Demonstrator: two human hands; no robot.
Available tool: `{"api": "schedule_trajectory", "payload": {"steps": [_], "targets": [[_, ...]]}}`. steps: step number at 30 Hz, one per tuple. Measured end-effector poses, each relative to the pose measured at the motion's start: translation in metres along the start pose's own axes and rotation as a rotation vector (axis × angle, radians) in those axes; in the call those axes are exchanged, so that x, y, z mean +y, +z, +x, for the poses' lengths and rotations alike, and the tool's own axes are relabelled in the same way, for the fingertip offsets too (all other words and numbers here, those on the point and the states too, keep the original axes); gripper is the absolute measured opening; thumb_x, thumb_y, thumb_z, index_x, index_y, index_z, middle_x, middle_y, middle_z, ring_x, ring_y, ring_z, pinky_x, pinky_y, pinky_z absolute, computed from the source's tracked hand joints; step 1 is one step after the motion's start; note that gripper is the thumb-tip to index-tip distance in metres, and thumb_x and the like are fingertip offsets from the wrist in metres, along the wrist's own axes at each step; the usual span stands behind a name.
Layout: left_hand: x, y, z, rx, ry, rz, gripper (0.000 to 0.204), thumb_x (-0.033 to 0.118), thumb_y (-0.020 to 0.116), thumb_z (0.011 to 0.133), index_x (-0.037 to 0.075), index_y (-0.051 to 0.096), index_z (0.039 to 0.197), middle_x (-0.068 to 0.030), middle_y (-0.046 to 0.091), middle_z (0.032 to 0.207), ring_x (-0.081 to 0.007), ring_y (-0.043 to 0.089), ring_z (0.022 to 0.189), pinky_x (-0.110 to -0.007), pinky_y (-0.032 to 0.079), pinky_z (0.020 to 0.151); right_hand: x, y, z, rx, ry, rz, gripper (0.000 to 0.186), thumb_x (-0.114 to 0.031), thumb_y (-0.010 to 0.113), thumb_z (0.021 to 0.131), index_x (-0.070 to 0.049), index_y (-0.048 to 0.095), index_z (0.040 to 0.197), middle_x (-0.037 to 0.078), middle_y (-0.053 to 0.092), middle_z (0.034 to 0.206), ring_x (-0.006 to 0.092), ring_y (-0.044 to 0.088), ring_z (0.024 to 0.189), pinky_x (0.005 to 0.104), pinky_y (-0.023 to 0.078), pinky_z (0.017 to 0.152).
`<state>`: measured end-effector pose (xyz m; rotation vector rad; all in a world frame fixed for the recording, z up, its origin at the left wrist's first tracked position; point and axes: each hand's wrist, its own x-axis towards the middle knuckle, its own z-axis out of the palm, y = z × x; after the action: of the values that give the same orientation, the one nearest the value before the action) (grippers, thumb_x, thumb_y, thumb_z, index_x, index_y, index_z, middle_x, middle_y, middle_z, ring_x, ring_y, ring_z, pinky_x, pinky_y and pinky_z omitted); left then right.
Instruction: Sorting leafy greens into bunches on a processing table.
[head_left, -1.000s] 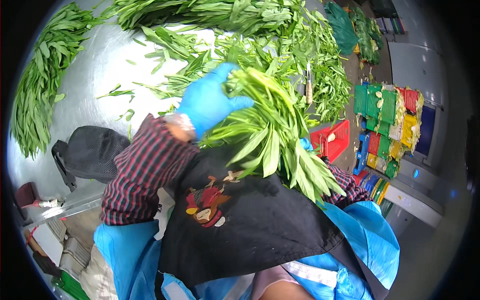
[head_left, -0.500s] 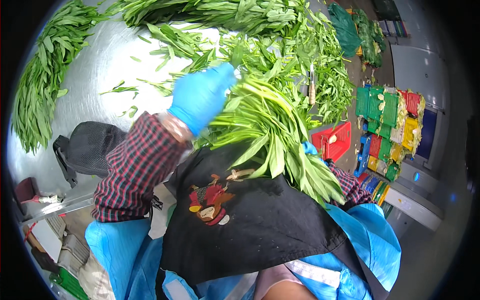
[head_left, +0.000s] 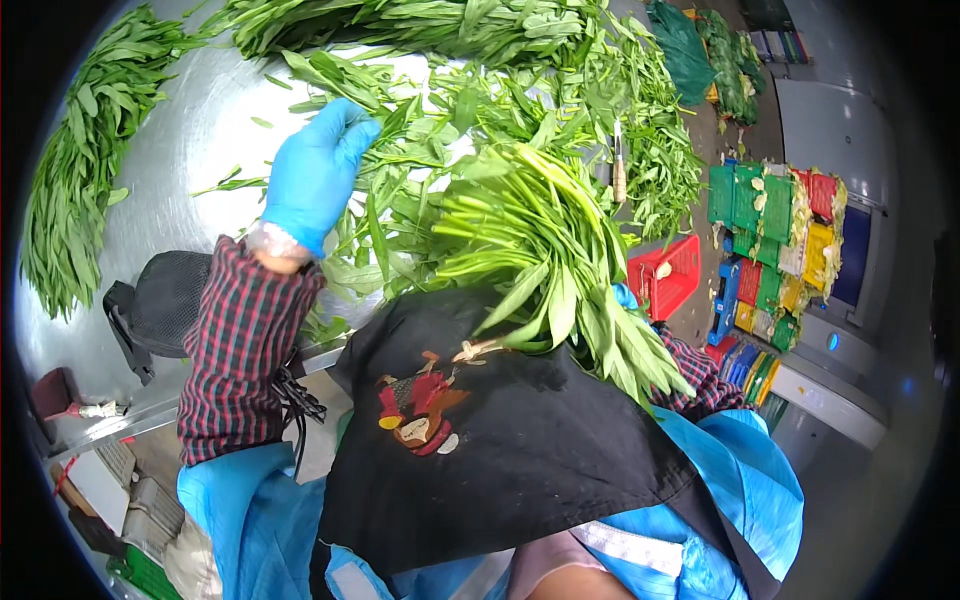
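Note:
My left hand (head_left: 318,172), in a blue glove, hovers over the metal table's left-middle part with its fingers pinched together; whatever lies between them is hidden. Across my right forearm and the black apron (head_left: 480,420) rests a thick bunch of leafy greens (head_left: 530,230), pale stems up and to the left, leaf tips hanging down to the right. Only a scrap of blue glove from my right hand (head_left: 625,296) shows behind the bunch, which it holds from the right side. Loose leaves and stems (head_left: 410,190) lie scattered between my hands.
Long piles of greens lie at the back (head_left: 420,30) and far left (head_left: 90,160). A wooden-handled knife (head_left: 619,175) sits among leaves on the right. Beyond stand a red basket (head_left: 668,278) and stacked coloured crates (head_left: 775,250). A black mesh bag (head_left: 172,300) rests at the table's left edge.
My left hand has moved left, away from the stem ends of the bunch. The bunch stays on my right arm, its stems shifted slightly.

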<state>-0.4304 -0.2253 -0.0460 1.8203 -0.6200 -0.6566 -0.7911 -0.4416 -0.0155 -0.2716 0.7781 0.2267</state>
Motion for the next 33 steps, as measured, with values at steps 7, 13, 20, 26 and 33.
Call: {"api": "schedule_trajectory", "payload": {"steps": [7,13,20,26,33], "targets": [[0.025,0.052,-0.005,0.036,0.648,0.333,0.023,0.023,0.070,0.082,0.010,0.064,0.099,-0.0091,0.068,0.091,-0.0248,0.065,0.075,-0.035,0.052,0.069,0.006,-0.051,0.004,-0.026,-0.041,-0.110,0.033,-0.011,0.057,0.082,0.005,0.062,0.110,0.021,0.068,0.100,0.0303,0.069,0.083,0.0422,0.059,0.077],[0.009,0.003,0.005,-0.093,0.193,-0.028,0.028,0.030,0.066,0.085,0.004,0.063,0.095,-0.0123,0.067,0.091,-0.0270,0.065,0.078,-0.036,0.050,0.074,0.003,-0.033,-0.004,0.011,-0.059,-0.067,0.037,-0.015,0.058,0.083,0.004,0.061,0.114,0.021,0.067,0.104,0.0323,0.068,0.086,0.0463,0.057,0.079],[0.000,0.015,0.004,-0.230,-0.206,-0.530,0.014,0.023,0.060,0.090,0.009,0.059,0.087,0.0036,0.048,0.066,-0.0037,0.040,0.056,-0.020,0.033,0.049,0.004,-0.019,-0.002,0.013,-0.032,-0.067,0.036,-0.015,0.059,0.083,0.004,0.061,0.113,0.021,0.067,0.103,0.0317,0.068,0.085,0.0458,0.057,0.079],[0.020,0.034,-0.027,-0.091,0.298,0.000,0.019,0.018,0.064,0.085,0.004,0.059,0.097,-0.0033,0.061,0.077,-0.0147,0.059,0.069,-0.029,0.048,0.065,0.004,-0.017,-0.003,0.021,-0.021,-0.060,0.036,-0.016,0.059,0.083,0.004,0.062,0.113,0.020,0.067,0.103,0.0312,0.068,0.084,0.0453,0.057,0.078],[0.005,0.028,-0.017,-0.263,0.185,-0.083,0.020,0.013,0.070,0.078,0.002,0.064,0.094,-0.0089,0.064,0.088,-0.0186,0.062,0.085,-0.032,0.049,0.078,0.005,-0.012,-0.003,0.014,-0.007,-0.067,0.035,-0.016,0.059,0.082,0.003,0.062,0.112,0.019,0.067,0.103,0.0306,0.068,0.084,0.0448,0.057,0.078]]}}
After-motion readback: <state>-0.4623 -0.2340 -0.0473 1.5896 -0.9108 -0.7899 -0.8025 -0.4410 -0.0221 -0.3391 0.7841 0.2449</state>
